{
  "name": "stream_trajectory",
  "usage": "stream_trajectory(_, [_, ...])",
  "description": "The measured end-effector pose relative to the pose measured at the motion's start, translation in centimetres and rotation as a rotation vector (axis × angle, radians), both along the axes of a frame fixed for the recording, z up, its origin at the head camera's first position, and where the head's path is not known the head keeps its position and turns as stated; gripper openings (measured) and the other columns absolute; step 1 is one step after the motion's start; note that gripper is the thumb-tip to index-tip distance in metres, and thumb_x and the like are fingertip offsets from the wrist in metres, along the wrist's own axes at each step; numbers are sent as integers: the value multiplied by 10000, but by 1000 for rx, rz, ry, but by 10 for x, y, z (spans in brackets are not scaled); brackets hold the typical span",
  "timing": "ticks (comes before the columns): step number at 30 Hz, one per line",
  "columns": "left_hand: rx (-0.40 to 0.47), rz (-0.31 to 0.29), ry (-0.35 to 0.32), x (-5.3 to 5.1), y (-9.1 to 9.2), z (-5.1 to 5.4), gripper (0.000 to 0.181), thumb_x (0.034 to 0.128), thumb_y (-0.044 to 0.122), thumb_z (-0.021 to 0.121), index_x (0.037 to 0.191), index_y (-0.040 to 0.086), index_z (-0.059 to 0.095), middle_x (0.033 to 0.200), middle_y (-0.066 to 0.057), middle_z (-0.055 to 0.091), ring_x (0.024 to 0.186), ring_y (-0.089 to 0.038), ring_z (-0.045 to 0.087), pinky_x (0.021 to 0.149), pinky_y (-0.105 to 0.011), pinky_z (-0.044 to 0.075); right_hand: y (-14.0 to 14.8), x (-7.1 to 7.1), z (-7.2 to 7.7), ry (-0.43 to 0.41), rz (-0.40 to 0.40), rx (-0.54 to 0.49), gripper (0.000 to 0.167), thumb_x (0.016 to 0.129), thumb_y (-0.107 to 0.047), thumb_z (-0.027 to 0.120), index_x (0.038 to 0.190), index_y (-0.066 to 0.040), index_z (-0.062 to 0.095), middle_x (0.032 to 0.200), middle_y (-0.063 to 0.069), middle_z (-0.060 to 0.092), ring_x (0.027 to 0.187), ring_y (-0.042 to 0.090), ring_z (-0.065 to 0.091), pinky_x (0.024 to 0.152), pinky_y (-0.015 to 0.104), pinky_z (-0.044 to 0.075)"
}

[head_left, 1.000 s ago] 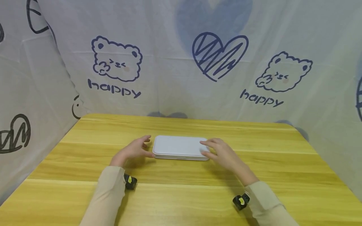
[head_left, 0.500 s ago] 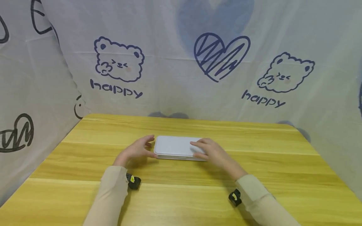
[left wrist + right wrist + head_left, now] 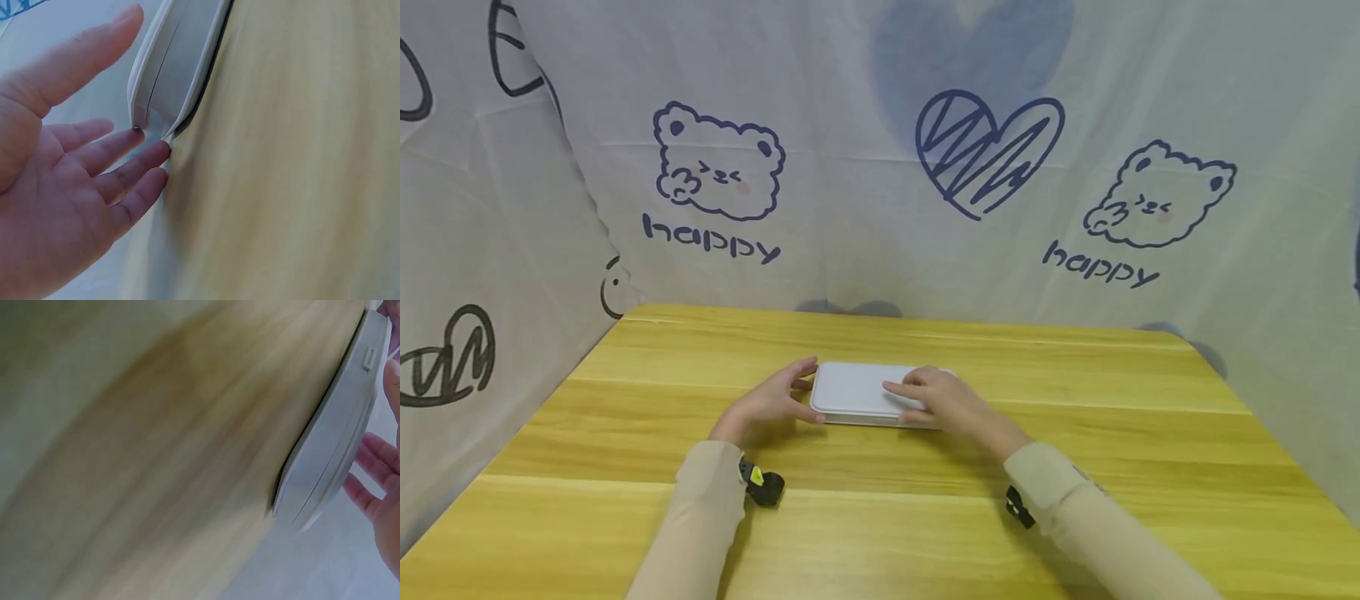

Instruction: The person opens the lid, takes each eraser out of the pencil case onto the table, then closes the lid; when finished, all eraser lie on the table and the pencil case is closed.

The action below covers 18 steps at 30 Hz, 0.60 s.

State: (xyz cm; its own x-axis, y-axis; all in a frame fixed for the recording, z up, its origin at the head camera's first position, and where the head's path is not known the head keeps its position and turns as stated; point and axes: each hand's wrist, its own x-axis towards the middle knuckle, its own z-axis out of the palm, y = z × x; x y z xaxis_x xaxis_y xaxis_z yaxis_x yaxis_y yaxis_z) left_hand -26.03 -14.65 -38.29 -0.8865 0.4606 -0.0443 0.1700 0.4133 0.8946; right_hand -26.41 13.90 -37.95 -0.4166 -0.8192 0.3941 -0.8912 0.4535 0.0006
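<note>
White rounded-rectangular case sits short of the yellow wood-grain table's far edge, long axis crosswise; left hand, right hand uncurled.

Case on table, hands at left end and over right end; cloth behind

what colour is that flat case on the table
White; the flat case shows best in the head view.
</note>
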Motion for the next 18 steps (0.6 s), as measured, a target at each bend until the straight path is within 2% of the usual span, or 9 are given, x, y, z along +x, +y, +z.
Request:
stream_trajectory(5, [63, 7, -19, -3, 1, -6, 939, 686, 30, 747, 1384, -69, 127, 1410, -257, 192, 1220, -407, 295, 989, -470, 248, -8, -1, 0, 75, 56, 26, 482, 732, -301, 704, 1144, -66, 615, 940, 115, 601, 832, 215, 548, 737, 317, 456])
stream_trajectory(8, [104, 21, -46, -4, 1, -11, 953, 672, -1, 745, 1393, -50, 123, 1425, -226, 182, 1228, -385, 286, 998, -456, 237, -13, -3, -1, 86, 86, 31, 477, 718, -314, 711, 1123, -74, 631, 929, 99, 599, 829, 199, 545, 752, 302, 452])
stream_trajectory(12, [150, 28, -64, -5, 2, -17, 965, 658, -41, 740, 1397, -41, 119, 1433, -201, 177, 1223, -359, 289, 999, -444, 238, -16, -4, -2, 80, 92, 55, 453, 724, -311, 716, 1104, -75, 641, 954, 85, 597, 860, 191, 534, 781, 294, 442])
stream_trajectory(18, [161, 36, -28, -5, 5, -20, 951, 647, -84, 728, 1384, -72, 126, 1395, -237, 233, 1183, -363, 321, 991, -455, 242, -16, -6, -3, 86, 71, 98, 417, 737, -282, 720, 1093, -78, 646, 1014, 84, 599, 925, 201, 527, 829, 297, 431])
